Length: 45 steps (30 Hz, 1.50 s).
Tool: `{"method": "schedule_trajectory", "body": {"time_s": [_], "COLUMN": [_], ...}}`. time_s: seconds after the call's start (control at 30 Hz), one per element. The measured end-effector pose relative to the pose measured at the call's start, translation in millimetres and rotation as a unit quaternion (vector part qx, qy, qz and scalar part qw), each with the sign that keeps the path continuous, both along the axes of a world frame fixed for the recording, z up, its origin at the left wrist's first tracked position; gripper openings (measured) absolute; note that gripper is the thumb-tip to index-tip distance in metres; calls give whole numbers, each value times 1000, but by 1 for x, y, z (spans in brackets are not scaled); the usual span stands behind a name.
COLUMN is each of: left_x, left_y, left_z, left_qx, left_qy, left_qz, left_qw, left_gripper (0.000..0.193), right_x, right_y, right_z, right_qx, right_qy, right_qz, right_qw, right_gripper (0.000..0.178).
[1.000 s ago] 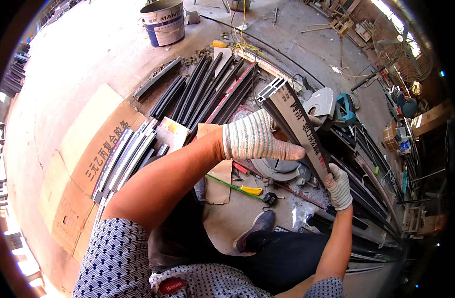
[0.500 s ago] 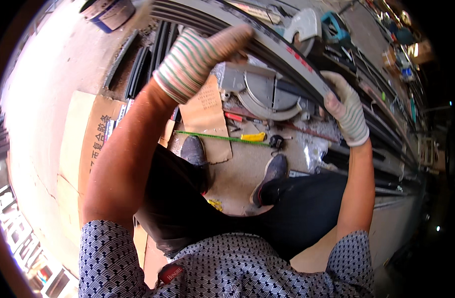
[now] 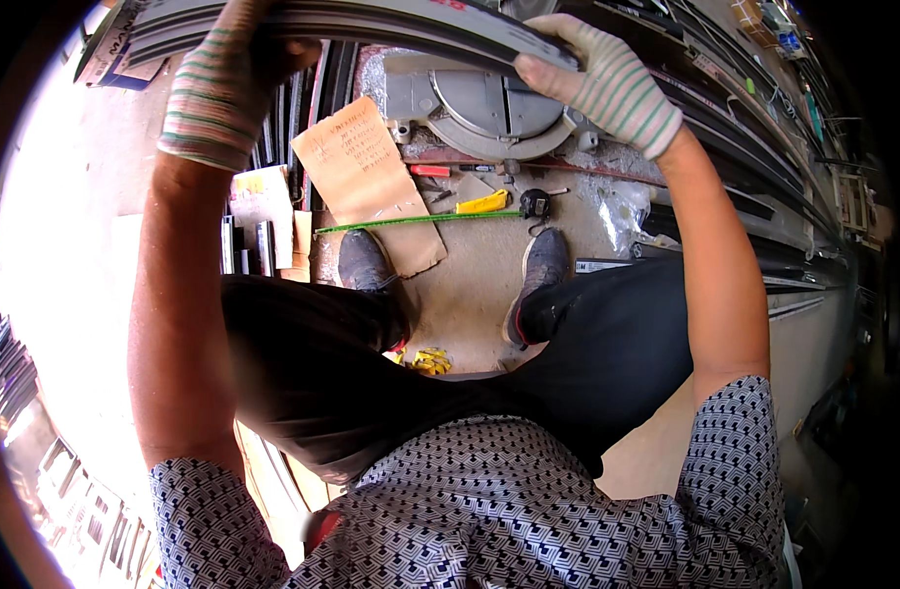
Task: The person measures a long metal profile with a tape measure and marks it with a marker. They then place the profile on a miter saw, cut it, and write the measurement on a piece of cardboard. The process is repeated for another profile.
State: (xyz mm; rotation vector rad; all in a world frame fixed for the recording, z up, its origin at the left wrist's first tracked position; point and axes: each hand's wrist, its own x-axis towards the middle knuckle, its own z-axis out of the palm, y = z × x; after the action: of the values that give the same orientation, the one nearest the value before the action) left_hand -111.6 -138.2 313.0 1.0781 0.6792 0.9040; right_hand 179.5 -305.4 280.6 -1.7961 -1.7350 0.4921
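Held up across the far side of the view is a long dark grey metal profile (image 3: pixel 401 27) with lengthwise ridges. My left hand (image 3: pixel 219 93), in a striped knit glove, is wrapped round it toward its left end; part of the fingers is hidden. On the other end my right hand (image 3: pixel 602 83), gloved alike, pinches the profile between thumb and fingers. Below it stands a grey mitre saw base (image 3: pixel 489 110) with a round turntable. Nearer my feet lie a yellow utility knife (image 3: pixel 482 202) and a black tape measure (image 3: pixel 534 203) with its green blade (image 3: pixel 421 222) drawn out.
A cardboard sheet with handwriting (image 3: pixel 347 162) lies left of the saw, and a red-handled tool (image 3: pixel 428 171) lies in front of it. Several long dark profiles (image 3: pixel 744 162) are stacked at the right. A bucket (image 3: pixel 111 54) stands far left. Clear plastic film (image 3: pixel 617 211) lies near my right shoe.
The profile has swung from sloping down rightward to nearly level, and it sits farther left in view. Both hands keep hold. My view has shifted, bringing the scene more upright.
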Motion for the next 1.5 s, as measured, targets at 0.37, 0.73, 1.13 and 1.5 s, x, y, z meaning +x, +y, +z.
{"method": "schedule_trajectory", "body": {"time_s": [0.37,0.73,1.13,1.5], "left_x": [-58,-90,-39,-38], "left_y": [55,89,76,54], "left_z": [-38,-53,-47,-33], "left_qx": [169,343,366,335], "left_qy": [294,374,310,355], "left_qz": [108,207,261,185], "left_qw": [935,836,838,853], "left_gripper": [57,58,44,41], "right_x": [53,107,99,64], "right_y": [-45,-150,-120,-106], "right_z": [-123,-385,-431,-417], "right_qx": [-409,-446,-426,-356], "right_qy": [-129,156,290,360], "right_qz": [15,-420,-632,-663], "right_qw": [903,775,579,551], "right_gripper": [50,57,39,23]}}
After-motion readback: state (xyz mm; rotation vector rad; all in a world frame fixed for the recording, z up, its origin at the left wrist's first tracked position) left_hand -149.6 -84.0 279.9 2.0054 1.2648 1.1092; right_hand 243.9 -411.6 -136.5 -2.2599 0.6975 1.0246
